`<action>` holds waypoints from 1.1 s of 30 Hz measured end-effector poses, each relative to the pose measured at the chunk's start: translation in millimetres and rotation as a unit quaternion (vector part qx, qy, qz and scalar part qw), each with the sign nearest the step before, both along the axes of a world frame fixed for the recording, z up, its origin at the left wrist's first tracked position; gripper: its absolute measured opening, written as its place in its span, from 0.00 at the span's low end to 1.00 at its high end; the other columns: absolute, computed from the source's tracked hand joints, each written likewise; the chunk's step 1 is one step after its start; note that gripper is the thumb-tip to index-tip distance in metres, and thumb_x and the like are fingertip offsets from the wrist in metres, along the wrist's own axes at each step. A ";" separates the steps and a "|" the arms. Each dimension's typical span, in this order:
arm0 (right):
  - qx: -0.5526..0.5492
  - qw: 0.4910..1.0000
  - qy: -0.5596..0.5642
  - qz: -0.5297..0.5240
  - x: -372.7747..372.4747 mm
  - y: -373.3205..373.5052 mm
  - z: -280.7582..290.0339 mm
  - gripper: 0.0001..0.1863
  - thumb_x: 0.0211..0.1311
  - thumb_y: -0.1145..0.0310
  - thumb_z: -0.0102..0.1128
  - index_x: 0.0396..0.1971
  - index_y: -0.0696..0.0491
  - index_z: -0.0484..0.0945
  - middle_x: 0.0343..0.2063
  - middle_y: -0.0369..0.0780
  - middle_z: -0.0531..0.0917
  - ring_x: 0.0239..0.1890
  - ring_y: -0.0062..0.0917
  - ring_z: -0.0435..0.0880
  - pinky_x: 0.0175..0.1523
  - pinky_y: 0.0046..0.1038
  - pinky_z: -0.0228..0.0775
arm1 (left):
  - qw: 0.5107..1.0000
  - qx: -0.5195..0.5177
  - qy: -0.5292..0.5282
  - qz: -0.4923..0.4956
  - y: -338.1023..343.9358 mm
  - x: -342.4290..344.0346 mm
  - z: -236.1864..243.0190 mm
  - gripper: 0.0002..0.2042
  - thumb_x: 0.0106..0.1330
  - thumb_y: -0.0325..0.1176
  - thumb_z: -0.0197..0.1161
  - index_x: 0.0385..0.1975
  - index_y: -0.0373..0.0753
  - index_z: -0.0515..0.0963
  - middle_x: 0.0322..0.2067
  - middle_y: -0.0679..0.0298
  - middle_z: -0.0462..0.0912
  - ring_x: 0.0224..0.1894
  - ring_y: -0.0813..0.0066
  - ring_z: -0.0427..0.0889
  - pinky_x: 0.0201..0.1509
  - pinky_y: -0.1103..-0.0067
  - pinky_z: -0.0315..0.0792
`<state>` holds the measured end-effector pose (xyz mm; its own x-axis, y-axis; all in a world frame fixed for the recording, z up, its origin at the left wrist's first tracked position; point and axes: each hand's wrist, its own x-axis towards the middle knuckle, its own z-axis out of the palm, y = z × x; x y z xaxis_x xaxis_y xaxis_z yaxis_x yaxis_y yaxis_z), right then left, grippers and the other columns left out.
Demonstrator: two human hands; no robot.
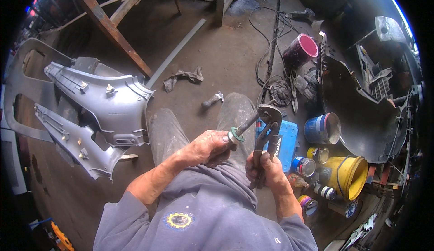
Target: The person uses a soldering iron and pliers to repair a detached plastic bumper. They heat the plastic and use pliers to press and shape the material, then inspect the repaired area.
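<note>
Two hands work above the lap: right hand [266, 169] grips pliers [266, 133] by the handles; left hand [205, 148] pinches a rod [246, 126] carrying a ring [236, 136], rod tip in the pliers' jaws. Beyond the right hand: blue case [289, 140], paint cans [304, 166].

2 hands [205, 148] [264, 168], 1 pair of pliers [266, 131], 1 yellow bucket [350, 176], 1 blue case [285, 143], 1 rag [183, 78].

Dirt floor [217, 56] with rag [183, 78], paint cans [304, 166].
</note>
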<state>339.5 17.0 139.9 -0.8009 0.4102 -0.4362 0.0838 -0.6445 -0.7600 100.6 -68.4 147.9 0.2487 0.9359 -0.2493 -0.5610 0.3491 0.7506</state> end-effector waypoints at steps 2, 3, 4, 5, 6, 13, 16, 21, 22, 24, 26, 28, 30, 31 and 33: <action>0.016 1.000 -0.007 -0.009 -4.0 -1.4 6.0 0.36 0.56 0.32 0.57 0.30 0.58 0.73 0.16 0.37 0.69 0.18 0.23 0.68 0.24 0.27 0.63 | 1.000 -0.006 0.005 -0.003 0.5 0.2 2.3 0.20 0.73 0.47 0.49 0.38 0.32 0.73 0.15 0.71 0.64 0.15 0.83 0.63 0.17 0.83 0.57; 0.009 1.000 -0.009 -0.002 -1.3 -0.9 2.8 0.37 0.56 0.31 0.57 0.34 0.58 0.75 0.19 0.38 0.72 0.20 0.23 0.71 0.26 0.27 0.66 | 1.000 -0.008 0.007 -0.005 1.1 0.2 2.9 0.19 0.73 0.47 0.49 0.38 0.33 0.73 0.15 0.71 0.64 0.15 0.83 0.63 0.17 0.83 0.58; 0.002 1.000 -0.011 0.005 3.7 0.5 -3.3 0.38 0.55 0.31 0.58 0.37 0.58 0.76 0.22 0.39 0.75 0.23 0.23 0.74 0.28 0.27 0.69 | 1.000 -0.009 0.012 -0.005 1.5 0.0 2.2 0.19 0.73 0.46 0.49 0.38 0.33 0.73 0.16 0.71 0.65 0.15 0.83 0.63 0.17 0.83 0.58; -0.004 1.000 -0.010 0.015 0.5 2.9 -1.0 0.39 0.55 0.30 0.58 0.41 0.58 0.78 0.25 0.40 0.77 0.26 0.24 0.77 0.30 0.27 0.72 | 1.000 -0.010 0.020 -0.002 1.4 -1.8 2.4 0.18 0.73 0.46 0.49 0.39 0.33 0.74 0.16 0.71 0.66 0.15 0.83 0.63 0.17 0.83 0.59; 0.008 1.000 -0.005 0.025 -0.8 5.6 5.0 0.41 0.54 0.29 0.57 0.44 0.58 0.77 0.27 0.41 0.79 0.29 0.26 0.78 0.34 0.29 0.73 | 1.000 -0.010 0.029 0.001 1.5 -3.3 2.2 0.18 0.73 0.45 0.49 0.39 0.34 0.74 0.16 0.70 0.66 0.15 0.83 0.63 0.18 0.83 0.59; 0.149 0.987 0.022 0.056 -9.9 31.0 -7.4 0.55 0.54 0.25 0.51 0.66 0.59 0.63 0.48 0.47 0.82 0.50 0.36 0.82 0.51 0.35 0.73 | 0.975 0.018 0.058 0.212 6.5 -9.3 -24.0 0.14 0.72 0.36 0.48 0.46 0.33 0.75 0.24 0.67 0.75 0.21 0.82 0.70 0.25 0.84 0.67; 0.151 0.988 0.003 0.024 -4.0 29.8 -25.2 0.52 0.55 0.28 0.53 0.66 0.60 0.63 0.43 0.47 0.84 0.45 0.35 0.85 0.45 0.32 0.75 | 0.956 0.021 0.075 0.282 7.8 -24.8 -43.9 0.12 0.72 0.33 0.49 0.47 0.35 0.76 0.32 0.64 0.79 0.31 0.78 0.78 0.36 0.81 0.73; 0.166 0.984 -0.064 0.002 1.6 16.2 -45.9 0.47 0.61 0.31 0.51 0.64 0.60 0.65 0.38 0.46 0.85 0.38 0.32 0.85 0.40 0.28 0.75 | 0.920 0.047 0.149 0.360 9.9 -32.2 -36.8 0.12 0.71 0.31 0.56 0.50 0.34 0.77 0.35 0.66 0.81 0.37 0.81 0.78 0.42 0.82 0.74; 0.166 0.984 -0.068 0.007 1.0 14.9 -48.5 0.47 0.61 0.32 0.52 0.64 0.60 0.66 0.38 0.45 0.85 0.38 0.30 0.85 0.40 0.28 0.75 | 0.904 0.066 0.187 0.378 11.0 -31.8 -35.2 0.12 0.71 0.31 0.58 0.50 0.34 0.77 0.36 0.66 0.81 0.37 0.82 0.77 0.42 0.82 0.73; 0.186 0.981 -0.059 -0.001 -0.1 10.7 -49.0 0.42 0.63 0.35 0.52 0.63 0.58 0.69 0.37 0.41 0.85 0.37 0.24 0.82 0.41 0.24 0.72 | 0.888 0.078 0.241 0.383 14.0 -30.1 -32.3 0.12 0.70 0.31 0.60 0.49 0.34 0.78 0.36 0.67 0.82 0.37 0.83 0.76 0.42 0.83 0.73; 0.228 0.970 -0.087 0.004 -3.4 13.4 -46.1 0.44 0.62 0.32 0.52 0.61 0.59 0.70 0.36 0.40 0.85 0.31 0.20 0.77 0.36 0.23 0.68 | 0.886 0.065 0.277 0.366 14.5 -30.0 -29.4 0.12 0.70 0.31 0.61 0.49 0.35 0.78 0.37 0.66 0.82 0.38 0.83 0.75 0.44 0.83 0.72; 0.259 0.961 -0.093 0.010 -9.3 17.5 -36.8 0.42 0.64 0.35 0.53 0.61 0.60 0.71 0.36 0.38 0.85 0.27 0.14 0.69 0.34 0.21 0.63 | 0.874 0.071 0.314 0.363 13.8 -31.6 -33.5 0.13 0.69 0.31 0.62 0.51 0.37 0.79 0.40 0.66 0.83 0.42 0.81 0.77 0.46 0.82 0.71; 0.313 0.946 -0.088 -0.003 -14.8 25.8 -29.1 0.39 0.66 0.41 0.56 0.62 0.59 0.69 0.39 0.39 0.84 0.30 0.15 0.71 0.36 0.21 0.65 | 0.869 0.078 0.332 0.358 16.0 -28.8 -37.4 0.14 0.68 0.31 0.63 0.53 0.38 0.79 0.42 0.65 0.83 0.44 0.80 0.78 0.47 0.81 0.71; 0.339 0.937 -0.086 -0.010 -17.0 30.6 -25.2 0.37 0.66 0.43 0.57 0.63 0.59 0.69 0.40 0.39 0.84 0.32 0.15 0.72 0.37 0.21 0.66 | 0.868 0.080 0.337 0.355 16.7 -27.3 -37.9 0.15 0.68 0.32 0.63 0.53 0.39 0.79 0.42 0.65 0.82 0.44 0.80 0.78 0.47 0.81 0.71; 0.368 0.927 -0.061 -0.032 -24.1 43.1 -19.7 0.35 0.66 0.51 0.62 0.65 0.59 0.67 0.47 0.40 0.82 0.41 0.18 0.77 0.45 0.23 0.71 | 0.866 0.088 0.344 0.352 17.7 -24.3 -36.6 0.15 0.68 0.32 0.64 0.53 0.39 0.79 0.42 0.65 0.81 0.44 0.79 0.78 0.47 0.80 0.71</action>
